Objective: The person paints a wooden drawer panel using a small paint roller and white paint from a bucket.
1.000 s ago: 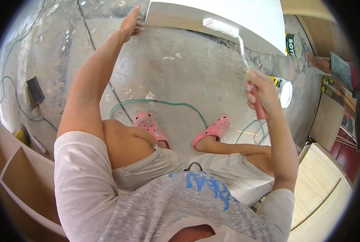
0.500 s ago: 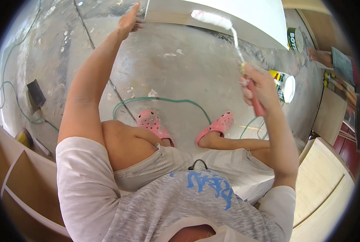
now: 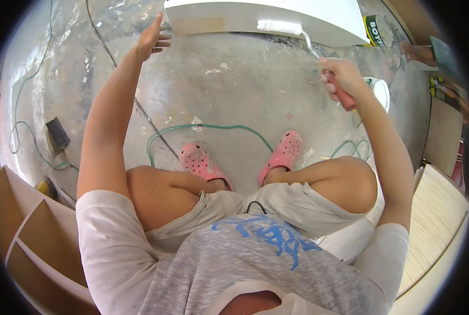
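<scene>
ahead of the right hand (image 3: pixel 345 76) gripping its handle (image 3: pixel 342 95), the roller (image 3: pixel 279 26) seemingly touches the white panel (image 3: pixel 318 13), the left hand (image 3: pixel 151 40) unclenched.

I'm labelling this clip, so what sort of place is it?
Probably a furniture-painting workshop: the right hand holds a paint roller, with paint cans and an open wooden shelf unit nearby.

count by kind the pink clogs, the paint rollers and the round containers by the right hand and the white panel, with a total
Pink clogs: 2, on the person's feet
Paint roller: 1, in the right hand
Round containers: 2
Total: 5
</scene>
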{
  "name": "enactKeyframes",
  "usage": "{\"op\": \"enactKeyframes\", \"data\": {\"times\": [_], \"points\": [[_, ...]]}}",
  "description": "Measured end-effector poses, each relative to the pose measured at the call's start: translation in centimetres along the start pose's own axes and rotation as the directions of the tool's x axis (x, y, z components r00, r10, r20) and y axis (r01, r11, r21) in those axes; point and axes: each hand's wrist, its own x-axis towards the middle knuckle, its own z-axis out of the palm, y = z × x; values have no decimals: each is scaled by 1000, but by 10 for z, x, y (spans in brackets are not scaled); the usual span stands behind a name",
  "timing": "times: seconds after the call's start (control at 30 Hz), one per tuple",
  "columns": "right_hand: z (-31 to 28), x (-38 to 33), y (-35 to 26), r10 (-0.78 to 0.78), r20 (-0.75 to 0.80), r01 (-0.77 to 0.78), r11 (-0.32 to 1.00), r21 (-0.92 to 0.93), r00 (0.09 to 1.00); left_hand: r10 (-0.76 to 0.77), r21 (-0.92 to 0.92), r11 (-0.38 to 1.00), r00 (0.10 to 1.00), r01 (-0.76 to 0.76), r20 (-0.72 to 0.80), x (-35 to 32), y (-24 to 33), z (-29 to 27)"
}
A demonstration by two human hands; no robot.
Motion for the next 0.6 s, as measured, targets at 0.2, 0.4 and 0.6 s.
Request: {"op": "enactKeyframes", "data": {"times": [0.2, 0.4, 0.6], "points": [[18, 81, 70, 5, 49, -10, 994, 106, 999, -42, 25, 999, 998, 41, 44, -28, -30, -26], [12, 27, 153, -311, -30, 309, 950, -53, 950, -105, 186, 974, 985, 130, -136, -59, -35, -68], [2, 25, 152, -181, 101, 141, 940, 311, 978, -217, 591, 775, 972, 225, -86, -73, -22, -55]]}}
